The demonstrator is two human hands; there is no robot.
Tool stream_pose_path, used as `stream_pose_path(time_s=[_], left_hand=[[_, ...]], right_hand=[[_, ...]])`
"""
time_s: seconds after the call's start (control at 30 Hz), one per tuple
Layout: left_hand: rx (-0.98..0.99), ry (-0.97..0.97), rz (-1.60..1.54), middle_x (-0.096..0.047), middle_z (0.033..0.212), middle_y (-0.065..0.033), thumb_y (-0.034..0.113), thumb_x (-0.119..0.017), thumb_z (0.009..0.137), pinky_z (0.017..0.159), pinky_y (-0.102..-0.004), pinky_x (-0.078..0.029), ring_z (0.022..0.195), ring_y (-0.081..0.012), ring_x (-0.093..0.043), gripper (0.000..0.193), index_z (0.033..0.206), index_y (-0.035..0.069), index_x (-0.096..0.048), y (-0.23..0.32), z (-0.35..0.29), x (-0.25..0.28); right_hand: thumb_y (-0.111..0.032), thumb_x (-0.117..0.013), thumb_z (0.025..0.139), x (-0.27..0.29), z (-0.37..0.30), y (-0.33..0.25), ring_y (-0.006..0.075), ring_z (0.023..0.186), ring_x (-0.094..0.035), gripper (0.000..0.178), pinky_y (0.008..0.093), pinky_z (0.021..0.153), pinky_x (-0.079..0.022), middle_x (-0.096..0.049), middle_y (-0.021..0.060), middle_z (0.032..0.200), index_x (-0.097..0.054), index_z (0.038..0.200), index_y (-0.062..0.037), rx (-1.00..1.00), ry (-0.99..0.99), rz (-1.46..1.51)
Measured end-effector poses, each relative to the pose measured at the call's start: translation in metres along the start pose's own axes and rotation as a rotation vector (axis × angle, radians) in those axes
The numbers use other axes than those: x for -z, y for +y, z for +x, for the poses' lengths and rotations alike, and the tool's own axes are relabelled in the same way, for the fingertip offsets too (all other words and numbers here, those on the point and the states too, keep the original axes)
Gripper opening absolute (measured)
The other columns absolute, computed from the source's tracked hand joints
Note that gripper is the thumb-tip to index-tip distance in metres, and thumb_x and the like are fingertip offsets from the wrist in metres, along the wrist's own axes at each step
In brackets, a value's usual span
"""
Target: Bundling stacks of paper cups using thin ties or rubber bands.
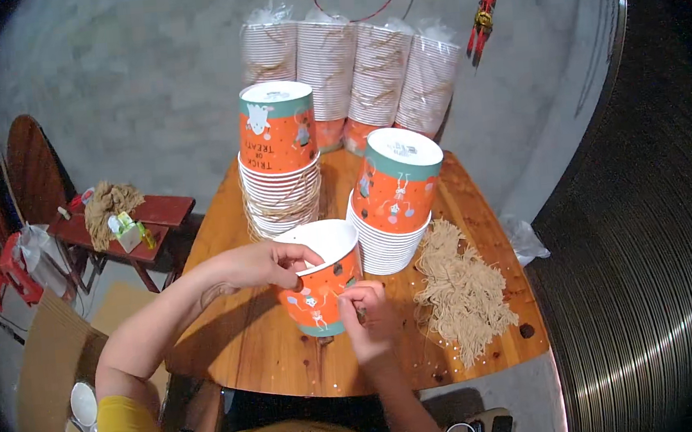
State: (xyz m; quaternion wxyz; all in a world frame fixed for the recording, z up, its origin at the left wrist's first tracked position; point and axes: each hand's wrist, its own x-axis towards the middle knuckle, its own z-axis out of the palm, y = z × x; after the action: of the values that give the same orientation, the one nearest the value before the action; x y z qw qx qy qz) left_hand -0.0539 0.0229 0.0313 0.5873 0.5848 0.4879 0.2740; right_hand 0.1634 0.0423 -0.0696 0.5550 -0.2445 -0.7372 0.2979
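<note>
An orange paper bucket [310,289] with a white inside, a green base band and cartoon figures is upright and slightly tilted in front of me. My left hand [264,267] grips its rim, fingertips inside and thumb outside. At the bucket's right side, my right hand [367,317] is closed in a pinch against the wall; whatever is between its fingertips is too small to make out. Behind stands a stack of upside-down buckets [278,140] with tan cords around its lower rims. Another upside-down stack [397,183] is to its right. A loose heap of tan cords [464,296] lies right of my right hand.
Several tall plastic-wrapped bucket stacks [325,66] line the grey wall at the back of the wooden table [252,364]. A ridged dark shutter [623,274] bounds the right. On the left are a red bench [156,209] with more cord and an open cardboard box [54,357].
</note>
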Motion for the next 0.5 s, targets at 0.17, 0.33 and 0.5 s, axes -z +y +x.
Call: stream_pose_path(time_s=[0.17,0.33,0.5], left_hand=[[0.035,-0.067,-0.035,-0.06,0.097,0.0021,-0.006,-0.058,0.077,0.084,-0.0239,-0.046,0.09,-0.0076,-0.057,0.045,0.121,0.005,-0.054,0.0,0.006,0.007],[0.043,-0.043,0.092,-0.054,0.086,0.0061,-0.002,-0.06,0.073,0.076,-0.0217,-0.043,0.086,-0.006,-0.053,0.043,0.115,0.007,-0.058,0.012,0.013,-0.005],[0.081,0.05,0.219,-0.055,0.091,0.0039,-0.003,-0.061,0.074,0.075,-0.0222,-0.045,0.087,-0.0085,-0.055,0.042,0.115,0.007,-0.058,0.016,-0.003,-0.004]], right_hand=[[-0.002,-0.064,0.081,-0.004,0.007,-0.003,0.0198,0.088,-0.056,0.013,0.032,0.072,-0.047,-0.056,0.0122,0.106,-0.057,0.092,-0.0039,0.102,0.014,-0.087],[-0.007,-0.067,0.076,0.014,0.014,-0.007,0.0312,0.096,-0.055,0.019,0.0425,0.08,-0.046,-0.056,0.0168,0.12,-0.059,0.093,-0.006,0.436,-0.061,-0.374],[-0.012,-0.065,0.078,0.003,0.009,-0.009,0.029,0.098,-0.055,0.026,0.0385,0.084,-0.048,-0.057,0.0078,0.116,-0.061,0.103,-0.0074,0.501,-0.083,-0.528]])
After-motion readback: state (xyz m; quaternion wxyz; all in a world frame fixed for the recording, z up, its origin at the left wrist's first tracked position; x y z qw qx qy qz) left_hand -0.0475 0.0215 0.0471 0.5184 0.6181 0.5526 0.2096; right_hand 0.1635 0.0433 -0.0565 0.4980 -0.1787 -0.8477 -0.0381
